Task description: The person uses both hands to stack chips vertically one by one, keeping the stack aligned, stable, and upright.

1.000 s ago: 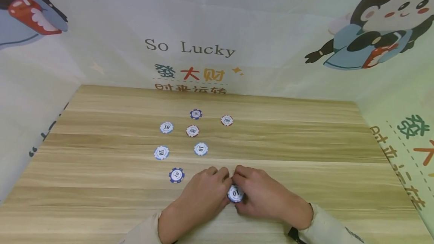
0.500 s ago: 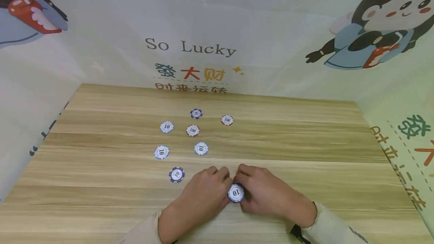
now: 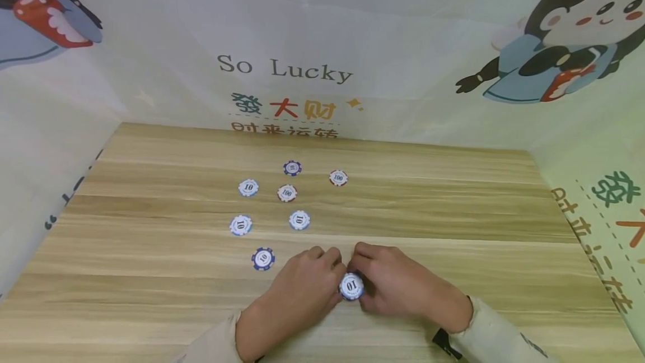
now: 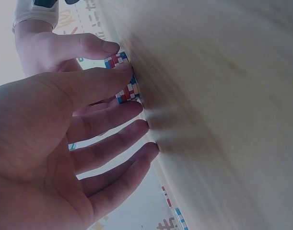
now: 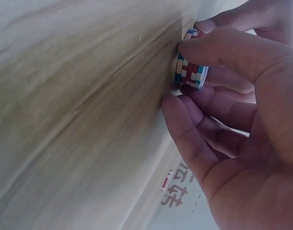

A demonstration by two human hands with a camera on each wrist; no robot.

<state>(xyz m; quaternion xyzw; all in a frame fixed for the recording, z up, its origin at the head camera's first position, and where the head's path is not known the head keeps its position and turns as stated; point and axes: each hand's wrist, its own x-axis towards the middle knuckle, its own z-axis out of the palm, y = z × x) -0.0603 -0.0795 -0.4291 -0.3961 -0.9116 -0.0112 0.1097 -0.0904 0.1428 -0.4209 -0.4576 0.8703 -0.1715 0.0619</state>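
Clock directions take the chip stack (image 3: 351, 286) as centre, 12 being the top of the head view. I watch remotely: the stack stands on the near part of the tabletop (image 3: 453, 200), its top face marked 10, its edge banded blue, red and white in the wrist views. At 9 o'clock the left hand (image 3: 304, 279) pinches it, thumb across the edge; at 3 o'clock the right hand (image 3: 395, 279) pinches it likewise. Seven loose chips (image 3: 299, 220) lie flat, among them a dark-blue 10 chip (image 3: 263, 259) between 9 and 10 o'clock and a red-edged 100 chip (image 3: 338, 178) near 12. I judge the step in hand to be squaring the stack; the next move, as I read it, calls for even pressure from both sides and, for any reach toward 10 or 11 o'clock, freeing one hand without toppling it.
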